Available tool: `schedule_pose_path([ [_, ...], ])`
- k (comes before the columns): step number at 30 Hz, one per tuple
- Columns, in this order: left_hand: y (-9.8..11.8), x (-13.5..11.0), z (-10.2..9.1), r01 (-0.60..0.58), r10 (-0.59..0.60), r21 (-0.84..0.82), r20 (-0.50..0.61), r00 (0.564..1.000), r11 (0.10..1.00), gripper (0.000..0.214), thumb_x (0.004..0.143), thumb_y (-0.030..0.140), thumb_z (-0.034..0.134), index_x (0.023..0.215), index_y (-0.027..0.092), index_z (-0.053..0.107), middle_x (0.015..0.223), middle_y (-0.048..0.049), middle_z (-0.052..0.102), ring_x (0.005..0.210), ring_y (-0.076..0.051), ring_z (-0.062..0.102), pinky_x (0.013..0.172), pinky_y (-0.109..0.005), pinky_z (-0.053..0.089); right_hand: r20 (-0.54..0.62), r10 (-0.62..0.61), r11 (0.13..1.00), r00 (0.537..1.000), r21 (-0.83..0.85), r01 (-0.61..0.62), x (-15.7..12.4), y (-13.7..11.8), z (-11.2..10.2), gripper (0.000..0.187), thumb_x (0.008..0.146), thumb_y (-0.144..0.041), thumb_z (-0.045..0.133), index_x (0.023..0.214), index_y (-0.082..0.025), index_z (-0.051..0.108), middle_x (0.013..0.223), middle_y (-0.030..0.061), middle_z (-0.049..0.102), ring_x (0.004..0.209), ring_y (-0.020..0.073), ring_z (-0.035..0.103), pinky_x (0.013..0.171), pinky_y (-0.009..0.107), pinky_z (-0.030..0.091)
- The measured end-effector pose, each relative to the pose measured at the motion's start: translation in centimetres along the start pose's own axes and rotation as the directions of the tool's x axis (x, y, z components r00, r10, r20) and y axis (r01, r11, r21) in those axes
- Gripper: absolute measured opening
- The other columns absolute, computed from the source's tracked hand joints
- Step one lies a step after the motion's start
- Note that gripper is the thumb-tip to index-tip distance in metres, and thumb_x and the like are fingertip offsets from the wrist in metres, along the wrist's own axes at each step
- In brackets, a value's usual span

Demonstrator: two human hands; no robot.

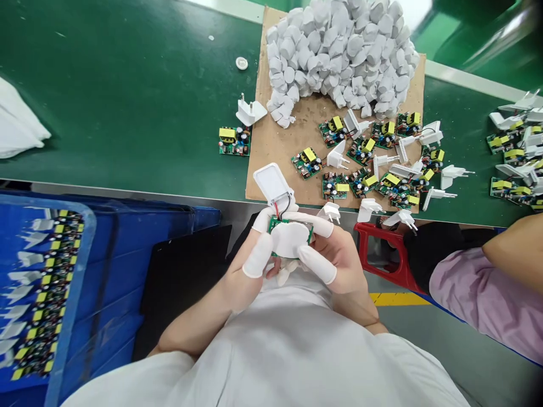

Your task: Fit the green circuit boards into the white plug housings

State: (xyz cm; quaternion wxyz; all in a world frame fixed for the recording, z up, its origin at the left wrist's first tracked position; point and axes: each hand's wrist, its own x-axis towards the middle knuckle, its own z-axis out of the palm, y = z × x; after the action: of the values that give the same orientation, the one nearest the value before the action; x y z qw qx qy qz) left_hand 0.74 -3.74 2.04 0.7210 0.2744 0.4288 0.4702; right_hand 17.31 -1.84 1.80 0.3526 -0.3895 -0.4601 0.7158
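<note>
My left hand and my right hand, both with white finger cots, meet in front of my chest. Together they grip a green circuit board with a white oval piece pressed over it. A white plug cover hangs off the board by red and black wires and points away from me. Both hands' fingers are curled round the assembly.
A cardboard sheet on the green table holds a heap of white caps and several boards with plug covers. A lone board and plug lie left. A blue tray sits at left; another person's arm at right.
</note>
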Motion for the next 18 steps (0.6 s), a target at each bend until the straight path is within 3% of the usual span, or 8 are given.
schedule_pose_path([
  [3, 0.0, -0.3, -1.0, 0.001, -0.009, 0.046, 0.161, 0.987, 0.999, 0.071, 0.097, 0.059, 0.076, 0.160, 0.035, 0.053, 0.080, -0.0001, 0.066, 0.047, -0.010, 0.048, 0.040, -0.022, 0.046, -0.012, 0.022, 0.991, 1.000, 0.129, -0.020, 0.1, -0.2, 0.0, 0.050, 0.096, -0.051, 0.082, 0.137, -0.024, 0.076, 0.100, 0.0052, 0.081, 0.073, 0.0210, 0.077, 0.062, 0.031, 0.066],
  [5, -0.2, -0.5, -1.5, 0.016, -0.034, 0.090, 0.204, 0.978, 0.996, 0.070, 0.101, 0.048, 0.075, 0.164, 0.037, 0.047, 0.074, 0.0021, 0.062, 0.046, -0.010, 0.048, 0.043, -0.023, 0.050, -0.048, -0.003, 0.990, 0.999, 0.141, 0.010, 0.2, -0.3, 0.0, 0.046, 0.092, -0.047, 0.087, 0.131, -0.025, 0.080, 0.098, 0.0033, 0.082, 0.079, 0.0208, 0.078, 0.066, 0.028, 0.066],
  [7, -0.4, -0.6, -1.7, 0.012, -0.036, 0.104, 0.233, 0.972, 0.994, 0.070, 0.104, 0.045, 0.071, 0.167, 0.038, 0.043, 0.071, 0.0023, 0.061, 0.047, -0.012, 0.052, 0.046, -0.025, 0.053, -0.075, -0.032, 0.988, 0.997, 0.147, 0.042, 0.3, -0.5, 0.1, 0.041, 0.091, -0.045, 0.088, 0.127, -0.026, 0.082, 0.099, 0.0025, 0.083, 0.082, 0.0207, 0.079, 0.069, 0.028, 0.067],
  [10, -0.4, -0.5, -1.7, -0.027, 0.010, 0.055, 0.287, 0.958, 0.998, 0.076, 0.104, 0.047, 0.070, 0.171, 0.041, 0.036, 0.077, 0.0002, 0.066, 0.050, -0.014, 0.058, 0.048, -0.027, 0.055, -0.103, -0.026, 0.985, 0.994, 0.168, 0.043, 0.0, -0.8, 0.6, 0.032, 0.096, -0.042, 0.084, 0.125, -0.028, 0.082, 0.099, 0.0016, 0.083, 0.071, 0.0194, 0.079, 0.061, 0.029, 0.067],
  [15, -0.6, -0.4, -1.3, -0.060, 0.049, 0.034, 0.255, 0.966, 0.998, 0.074, 0.108, 0.054, 0.061, 0.173, 0.038, 0.030, 0.083, -0.0015, 0.067, 0.051, -0.015, 0.060, 0.042, -0.025, 0.050, -0.047, 0.013, 0.979, 0.999, 0.204, -0.003, 0.0, -0.9, 1.0, 0.039, 0.097, -0.047, 0.083, 0.130, -0.026, 0.078, 0.087, 0.0013, 0.081, 0.058, 0.0215, 0.078, 0.050, 0.032, 0.066],
  [18, -1.2, -0.5, -1.4, -0.109, 0.080, 0.097, 0.261, 0.962, 0.989, 0.070, 0.111, 0.048, 0.058, 0.174, 0.035, 0.028, 0.075, 0.0011, 0.061, 0.050, -0.014, 0.056, 0.042, -0.024, 0.049, -0.125, 0.004, 0.988, 0.992, 0.155, 0.016, 0.5, -1.1, 1.1, 0.040, 0.093, -0.055, 0.085, 0.117, -0.023, 0.083, 0.086, 0.0032, 0.082, 0.056, 0.0193, 0.075, 0.046, 0.028, 0.063],
])
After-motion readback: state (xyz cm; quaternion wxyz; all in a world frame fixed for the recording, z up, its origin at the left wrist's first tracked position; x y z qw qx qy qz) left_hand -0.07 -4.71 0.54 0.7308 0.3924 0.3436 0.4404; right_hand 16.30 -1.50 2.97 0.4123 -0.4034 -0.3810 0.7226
